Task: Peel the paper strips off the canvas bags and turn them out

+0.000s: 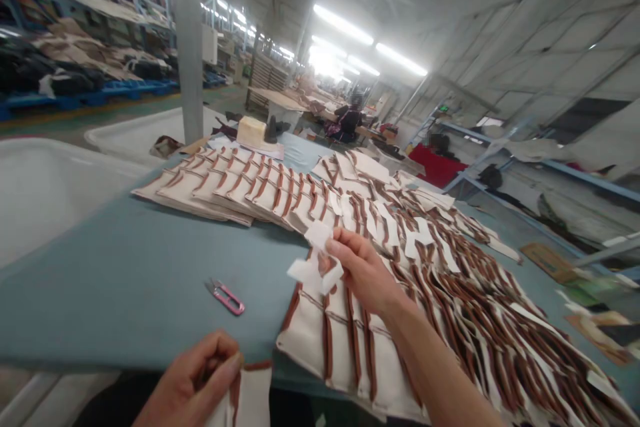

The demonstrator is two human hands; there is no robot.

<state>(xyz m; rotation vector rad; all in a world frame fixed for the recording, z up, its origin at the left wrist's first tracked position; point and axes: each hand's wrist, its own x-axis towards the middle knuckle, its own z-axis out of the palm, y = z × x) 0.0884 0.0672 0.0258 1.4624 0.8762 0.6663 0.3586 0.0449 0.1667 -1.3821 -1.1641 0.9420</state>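
My left hand [200, 373] is closed on the corner of a cream fabric piece with brown trim [254, 392], at the table's front edge. My right hand [363, 267] pinches some white paper-like strips [319, 237] between thumb and fingers, raised over the rows of fabric pieces. Under it lies a stack of cream pieces with brown edging [307, 330], overlapping one another. Between the hands and farther left, pink thread snips [227, 297] rest on the blue-green table [150, 280], apart from both hands.
Long overlapping rows of cream and brown pieces [475, 320] cover the table's right side, with loose white strips on top. A fanned row [235, 180] lies at the back. White bins [55, 193] stand left, near a post [189, 47]. People sit in the background.
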